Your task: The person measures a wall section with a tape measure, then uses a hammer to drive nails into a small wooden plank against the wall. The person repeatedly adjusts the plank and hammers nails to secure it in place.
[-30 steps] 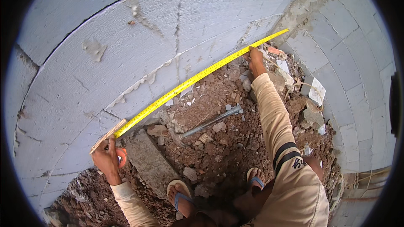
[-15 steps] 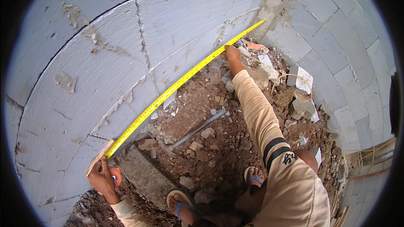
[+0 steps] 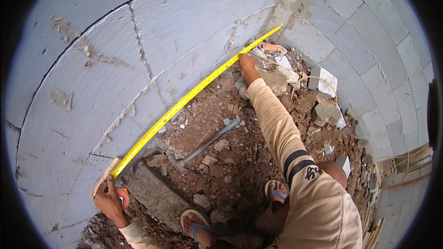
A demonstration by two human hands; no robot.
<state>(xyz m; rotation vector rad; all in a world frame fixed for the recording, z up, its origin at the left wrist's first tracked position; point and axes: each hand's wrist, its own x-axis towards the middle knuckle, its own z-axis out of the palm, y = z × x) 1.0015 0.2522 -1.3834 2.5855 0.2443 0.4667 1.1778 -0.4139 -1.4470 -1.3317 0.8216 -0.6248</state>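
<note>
A yellow measuring tape blade [image 3: 177, 107] stretches along the lower part of the grey block wall [image 3: 87, 110], its far end close to the wall corner. At the near left, my left hand [image 3: 109, 205] is closed around the orange tape measure case [image 3: 123, 198] and a thin wooden strip [image 3: 105, 178], which stands beside the blade's near end. Farther off, my right hand [image 3: 248, 68] pinches the blade a short way back from its tip, with the fingers partly hidden behind the wrist. The blade stays nearly straight between both hands.
Reddish-brown rubble covers the ground, with a metal pipe [image 3: 211, 141] lying across it. A grey concrete slab [image 3: 150, 193] sits by my left foot. White block pieces [image 3: 323, 82] and a pale cord [image 3: 295, 85] lie at the foot of the right wall [image 3: 355, 50].
The view has shifted slightly, so the walls sit farther left and higher. The tape's far end and my right hand have come down a little; both hands keep their grip.
</note>
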